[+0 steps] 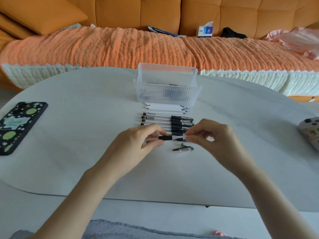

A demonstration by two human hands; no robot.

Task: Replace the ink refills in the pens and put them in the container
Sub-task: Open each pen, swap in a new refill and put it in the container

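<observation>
Pen (165, 137), black grip, held level between both hands just above the white surface (82, 156).

Left hand (143, 141) pinches the barrel beside the grip; right hand (213, 135) pinches the white refill (180, 136) sticking out of the grip end, both with fingers curled. Just below, on the surface: a clear cap with black clip (183, 149) and a small metal tip (184, 144). Just behind the hands: a row of pens (165, 120), then loose white refills (164, 106), then a clear ribbed container (151, 94) with dark items inside, too blurred to tell. Far left: a phone (19, 125) in a spotted case. Right edge: a grey controller (310, 131). Beyond: an orange sofa (120, 47) bearing a tissue box (205, 31).
</observation>
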